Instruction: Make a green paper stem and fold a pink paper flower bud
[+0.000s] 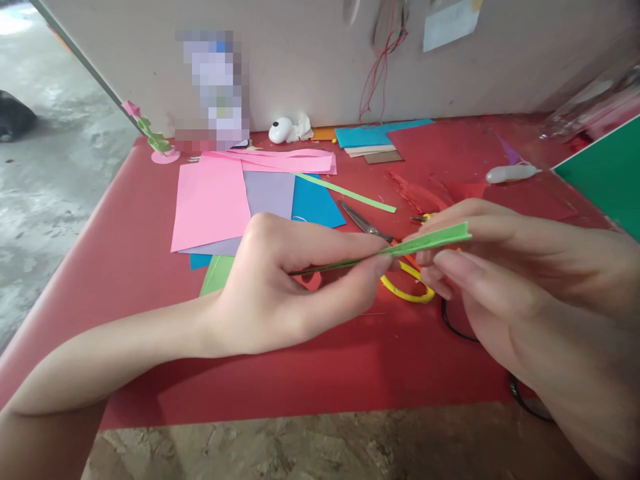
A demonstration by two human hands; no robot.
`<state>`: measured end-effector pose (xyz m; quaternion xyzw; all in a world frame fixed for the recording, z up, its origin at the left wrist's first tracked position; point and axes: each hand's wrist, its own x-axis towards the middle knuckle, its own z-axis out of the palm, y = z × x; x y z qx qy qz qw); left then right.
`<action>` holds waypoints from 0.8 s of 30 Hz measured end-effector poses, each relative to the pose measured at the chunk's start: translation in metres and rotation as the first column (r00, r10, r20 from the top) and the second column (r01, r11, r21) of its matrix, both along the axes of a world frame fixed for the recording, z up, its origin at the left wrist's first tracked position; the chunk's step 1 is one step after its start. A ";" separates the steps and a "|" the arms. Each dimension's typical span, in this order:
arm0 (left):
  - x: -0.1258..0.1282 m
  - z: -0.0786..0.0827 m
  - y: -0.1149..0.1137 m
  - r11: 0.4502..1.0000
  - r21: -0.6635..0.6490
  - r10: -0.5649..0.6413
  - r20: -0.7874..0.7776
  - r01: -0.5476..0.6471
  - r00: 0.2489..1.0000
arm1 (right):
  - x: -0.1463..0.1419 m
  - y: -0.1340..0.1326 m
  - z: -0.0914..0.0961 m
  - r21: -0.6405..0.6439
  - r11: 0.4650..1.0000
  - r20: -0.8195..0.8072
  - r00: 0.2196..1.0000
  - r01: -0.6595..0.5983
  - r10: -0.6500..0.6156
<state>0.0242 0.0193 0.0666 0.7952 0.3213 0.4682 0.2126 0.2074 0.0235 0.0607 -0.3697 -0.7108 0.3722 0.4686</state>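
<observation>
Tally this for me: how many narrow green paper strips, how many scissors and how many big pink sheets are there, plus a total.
Narrow green strips: 2, the held strip pinched between left hand and right hand, and the loose strip lying on the papers
Scissors: 1
Big pink sheet: 1
Total: 4

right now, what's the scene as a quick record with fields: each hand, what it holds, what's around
left hand: fingertips pinched on the thin end of the green paper strip
right hand: pinches the same strip at its wide end
under the hands: scissors with yellow handles, lying on the red table cover
behind: pink sheet, purple sheet, blue sheet, loose green strip
far right: white tube, green card
</observation>
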 end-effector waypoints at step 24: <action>-0.006 0.000 0.003 1.000 -0.007 -0.031 -0.053 0.031 0.998 | 0.010 -0.002 0.004 0.006 1.000 0.094 0.996 0.001 -0.002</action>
